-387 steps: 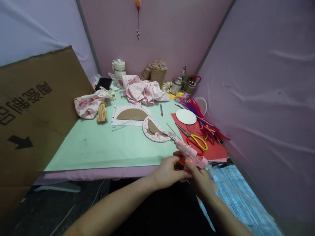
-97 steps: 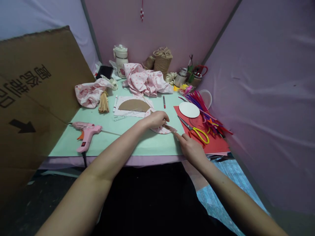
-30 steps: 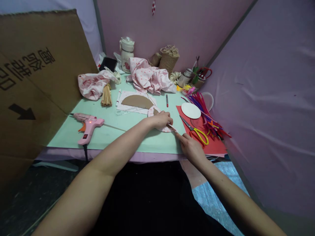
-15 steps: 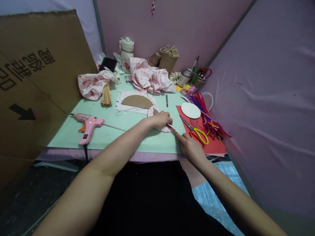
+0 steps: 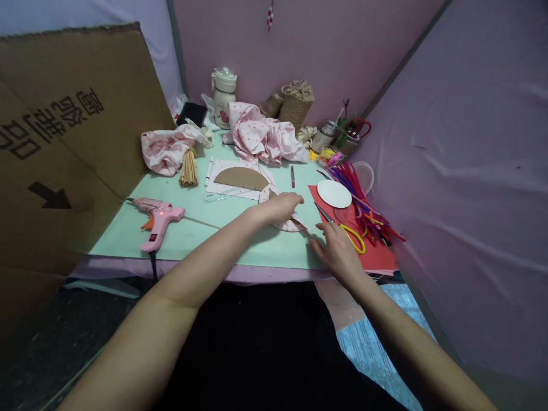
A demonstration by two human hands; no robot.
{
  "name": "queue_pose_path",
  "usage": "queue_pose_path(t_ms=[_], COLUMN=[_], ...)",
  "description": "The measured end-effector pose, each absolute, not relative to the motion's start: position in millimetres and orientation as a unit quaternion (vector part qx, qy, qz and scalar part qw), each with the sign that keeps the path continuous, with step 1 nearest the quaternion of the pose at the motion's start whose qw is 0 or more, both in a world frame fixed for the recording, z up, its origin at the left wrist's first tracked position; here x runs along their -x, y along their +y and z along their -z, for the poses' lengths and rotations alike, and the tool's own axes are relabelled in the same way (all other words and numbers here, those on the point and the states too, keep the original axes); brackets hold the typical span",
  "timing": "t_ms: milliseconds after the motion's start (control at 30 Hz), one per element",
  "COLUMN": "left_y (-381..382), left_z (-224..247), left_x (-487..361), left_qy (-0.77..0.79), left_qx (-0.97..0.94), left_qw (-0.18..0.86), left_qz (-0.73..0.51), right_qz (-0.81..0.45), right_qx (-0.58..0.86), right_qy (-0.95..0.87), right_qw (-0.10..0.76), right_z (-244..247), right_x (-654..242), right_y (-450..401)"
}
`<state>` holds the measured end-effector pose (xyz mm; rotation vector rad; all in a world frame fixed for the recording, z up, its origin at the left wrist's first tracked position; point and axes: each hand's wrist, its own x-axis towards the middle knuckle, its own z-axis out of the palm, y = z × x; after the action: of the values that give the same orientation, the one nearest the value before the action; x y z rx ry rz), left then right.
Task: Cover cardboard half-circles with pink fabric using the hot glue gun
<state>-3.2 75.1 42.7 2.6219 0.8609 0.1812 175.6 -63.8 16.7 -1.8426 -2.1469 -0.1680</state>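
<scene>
A flat cardboard piece wrapped in pink dotted fabric (image 5: 291, 224) lies near the front of the table, largely covered by my left hand (image 5: 283, 208). That hand holds it down with its fingers close together over it; the fingertips are partly hidden. The fabric's loose edge points right, towards my right hand (image 5: 338, 245). My right hand is off the fabric, thumb and fingers apart, with nothing visible in it. Yellow-handled scissors (image 5: 353, 237) lie right beside it. Behind my left hand, a brown cardboard half-circle (image 5: 240, 177) rests on dotted fabric (image 5: 217, 166).
At left a pink glue gun (image 5: 159, 224) lies by a tall cardboard sheet (image 5: 85, 171). Wooden sticks (image 5: 189, 169), a ruler (image 5: 220, 197) and a red marker (image 5: 293, 177) lie farther back. A white oval (image 5: 334, 194), red paper (image 5: 377, 260) and pipe cleaners (image 5: 353, 182) are at right.
My right hand has drawn away from the fabric edge and its fingers have spread. My left hand has shifted slightly over the piece. The whole view has moved a little.
</scene>
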Motion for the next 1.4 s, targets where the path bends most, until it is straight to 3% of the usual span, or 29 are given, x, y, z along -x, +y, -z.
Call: queue_pose_path(t_ms=[200, 433, 667, 900, 1400], left_y=[20, -9, -7, -10, -8], left_z=[-49, -9, 0, -1, 2], left_x=[16, 21, 23, 24, 23], left_qy=[0.324, 0.302, 0.305, 0.304, 0.303], left_qx=[-0.940, -0.944, -0.941, -0.941, -0.943], left_qw=[0.053, 0.029, 0.039, 0.032, 0.033], left_qz=[-0.095, -0.131, -0.142, -0.143, -0.134], right_qz=[0.013, -0.011, -0.011, 0.039, 0.025], right_qx=[0.628, 0.625, 0.635, 0.634, 0.623], right_qy=[-0.748, -0.741, -0.724, -0.746, -0.766], right_qw=[0.214, 0.246, 0.270, 0.202, 0.155], right_z=[-8, -7, -7, -6, -1], right_x=[-171, -163, -160, -153, -147], right_y=[-39, -30, -28, -24, -23])
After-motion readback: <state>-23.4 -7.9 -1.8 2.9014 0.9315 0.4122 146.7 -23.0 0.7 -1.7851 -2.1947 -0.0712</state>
